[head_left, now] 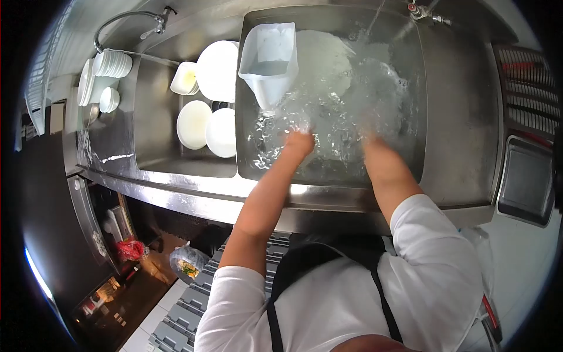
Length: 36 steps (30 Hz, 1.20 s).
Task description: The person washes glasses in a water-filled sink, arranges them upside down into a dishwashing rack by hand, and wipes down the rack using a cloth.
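Steel sink (410,167); both hands (335,136) in churning water (328,158), fingers blurred, spread or pinching unclear.

I see a bright picture, bowed by the wide lens and black at its corners. Glare whitens the plates (217,71) and streaks the near metal rim (202,196); the right hand (370,134) blurs in glinting water (337,126). The near left is dim.

Beyond the left hand's fingers (301,129): smooth, translucent plastic container (269,51). Left of them: smooth plates (221,133). Around them: satin-finished metal sink (417,154), shiny front rim (328,192).
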Tool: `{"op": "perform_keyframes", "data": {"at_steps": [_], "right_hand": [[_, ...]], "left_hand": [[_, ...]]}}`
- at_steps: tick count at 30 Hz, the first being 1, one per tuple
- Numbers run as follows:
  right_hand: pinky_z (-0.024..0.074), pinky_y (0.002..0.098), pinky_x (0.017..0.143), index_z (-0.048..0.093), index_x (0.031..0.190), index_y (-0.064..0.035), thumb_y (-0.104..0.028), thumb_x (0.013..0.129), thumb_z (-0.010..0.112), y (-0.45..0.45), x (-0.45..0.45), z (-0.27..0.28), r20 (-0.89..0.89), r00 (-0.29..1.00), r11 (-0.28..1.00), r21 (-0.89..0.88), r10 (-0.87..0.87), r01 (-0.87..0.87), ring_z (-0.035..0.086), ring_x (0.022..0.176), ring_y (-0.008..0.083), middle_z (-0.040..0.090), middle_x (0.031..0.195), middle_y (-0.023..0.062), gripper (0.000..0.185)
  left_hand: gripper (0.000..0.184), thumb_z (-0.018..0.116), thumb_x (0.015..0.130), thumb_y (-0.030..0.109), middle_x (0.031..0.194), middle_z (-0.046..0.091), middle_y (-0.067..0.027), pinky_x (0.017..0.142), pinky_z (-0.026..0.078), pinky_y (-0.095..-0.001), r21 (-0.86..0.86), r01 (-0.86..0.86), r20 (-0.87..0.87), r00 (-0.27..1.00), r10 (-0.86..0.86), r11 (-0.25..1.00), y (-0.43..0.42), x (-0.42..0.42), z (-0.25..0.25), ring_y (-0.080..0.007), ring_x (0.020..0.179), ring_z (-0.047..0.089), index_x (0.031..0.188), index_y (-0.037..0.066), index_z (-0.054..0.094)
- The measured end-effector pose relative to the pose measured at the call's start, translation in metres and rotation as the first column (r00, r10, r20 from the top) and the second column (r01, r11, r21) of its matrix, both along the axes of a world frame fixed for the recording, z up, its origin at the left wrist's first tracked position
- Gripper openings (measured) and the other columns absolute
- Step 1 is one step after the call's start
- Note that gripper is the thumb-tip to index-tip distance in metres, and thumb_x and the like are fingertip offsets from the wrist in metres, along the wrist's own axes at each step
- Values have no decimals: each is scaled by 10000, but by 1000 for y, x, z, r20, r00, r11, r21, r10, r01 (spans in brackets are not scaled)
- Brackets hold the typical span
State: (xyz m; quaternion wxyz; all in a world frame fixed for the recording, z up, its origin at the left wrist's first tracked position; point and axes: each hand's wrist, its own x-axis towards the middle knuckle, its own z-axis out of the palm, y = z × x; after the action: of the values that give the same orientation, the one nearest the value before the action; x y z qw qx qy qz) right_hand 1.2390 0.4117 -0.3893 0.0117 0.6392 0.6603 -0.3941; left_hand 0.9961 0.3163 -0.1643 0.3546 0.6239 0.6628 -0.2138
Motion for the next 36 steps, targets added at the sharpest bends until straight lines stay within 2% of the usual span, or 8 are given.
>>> {"op": "perform_keyframes", "data": {"at_steps": [6, 9, 16, 19, 22, 27, 31, 36], "right_hand": [[522, 404, 890, 628, 1236, -76, -238, 988, 510, 9, 24, 16, -62, 996, 998, -1, -62, 62, 623, 1053, 252, 646, 1165, 109, 319], [519, 402, 900, 622, 1245, -79, -241, 994, 505, 15, 39, 34, -134, 980, 988, 9, -149, 151, 621, 1062, 246, 645, 1177, 103, 321], [513, 398, 924, 609, 1267, -83, -248, 1009, 491, 37, 55, 88, -428, 804, 899, -52, -413, 434, 618, 1084, 231, 642, 1203, 87, 328], [510, 396, 934, 604, 1276, -86, -251, 1015, 486, 31, 46, 115, -617, 590, 820, -169, -520, 546, 616, 1093, 224, 640, 1214, 80, 330], [507, 395, 944, 598, 1285, -88, -253, 1021, 480, 34, 27, 144, -766, 345, 751, -257, -542, 609, 615, 1103, 217, 639, 1225, 73, 333], [502, 392, 960, 589, 1300, -91, -258, 1032, 471, 83, -15, 227, -855, -203, 712, -512, -478, 481, 612, 1119, 206, 636, 1244, 61, 338], [537, 409, 969, 665, 1224, -94, -231, 995, 565, 111, -27, 291, -326, -794, 858, -227, -514, -462, 622, 1143, 219, 643, 1291, 90, 285], [566, 432, 917, 698, 1159, -140, -215, 985, 578, 104, -25, 366, -417, -758, 858, -133, -502, -496, 621, 1175, 250, 650, 1263, 104, 225]], "left_hand": [[515, 586, 945, 342, 1456, 503, -199, 1129, 374, -465, -51, 132, 25, 991, -131, 990, -7, -40, -91, -395, 1344, 478, 1390, 85, 553], [483, 682, 905, 297, 1270, 638, -201, 992, 496, -446, -264, -377, 173, 887, 428, 888, 7, -28, 18, -332, 1171, 606, 1276, -6, 618], [131, 682, 932, 165, 1015, 703, -80, 970, 511, -605, -836, -369, 548, -511, 662, 407, -11, -32, 22, -236, 946, 669, 990, 48, 692], [373, 737, 888, 287, 1154, 678, -138, 977, 463, -704, -721, -81, 443, -817, 368, 688, -10, -25, 20, -306, 1084, 639, 1171, 63, 644], [491, 737, 883, 340, 1268, 622, -143, 1010, 427, -719, -818, -205, 435, -832, 344, 537, -4, -11, 70, -335, 1146, 604, 1276, 84, 591], [622, 709, 886, 447, 1348, 577, -129, 983, 378, -794, -411, 250, 38, -956, 290, 877, 36, 8, 122, -356, 1235, 547, 1373, 103, 531], [584, 701, 889, 432, 1271, 576, -121, 996, 364, -789, -331, 223, 109, -956, 272, 917, 50, 5, 154, -345, 1158, 562, 1352, 113, 542], [336, 737, 887, 254, 947, 661, -48, 1013, 381, -755, -542, 102, 277, -915, 292, 834, 36, -7, 176, -267, 903, 645, 1170, 136, 600]]}}
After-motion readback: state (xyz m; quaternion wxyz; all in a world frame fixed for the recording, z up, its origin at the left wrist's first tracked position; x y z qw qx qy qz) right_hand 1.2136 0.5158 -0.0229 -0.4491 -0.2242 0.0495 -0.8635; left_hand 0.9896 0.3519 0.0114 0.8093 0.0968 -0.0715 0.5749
